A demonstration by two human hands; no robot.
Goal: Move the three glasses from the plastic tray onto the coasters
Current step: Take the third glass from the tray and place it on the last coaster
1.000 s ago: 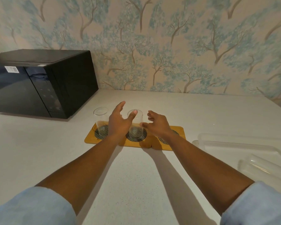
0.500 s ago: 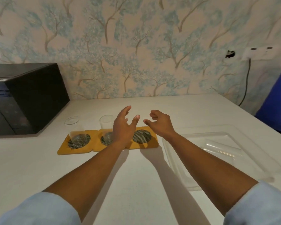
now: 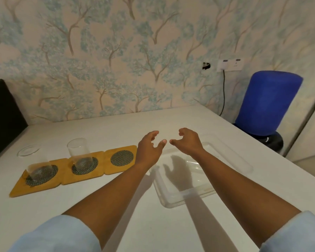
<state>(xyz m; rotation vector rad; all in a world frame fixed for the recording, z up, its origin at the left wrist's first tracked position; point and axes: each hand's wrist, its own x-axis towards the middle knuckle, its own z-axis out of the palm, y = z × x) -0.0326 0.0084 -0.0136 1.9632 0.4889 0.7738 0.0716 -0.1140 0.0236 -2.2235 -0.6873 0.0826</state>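
Two glasses stand on the left (image 3: 37, 165) and middle (image 3: 79, 155) coasters | right coaster (image 3: 122, 158) bare | your left hand (image 3: 148, 151) and right hand (image 3: 188, 144) hold nothing, fingers apart, over the tray (image 3: 231, 157)

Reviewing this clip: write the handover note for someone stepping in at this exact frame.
Left hand and right hand: both open, empty, over the near end of the tray.
Done: one glass stands on the left coaster, another glass on the middle coaster.
Left: the right coaster is bare. The third glass seems to lie on its side in the tray; pick it up and stand it there.
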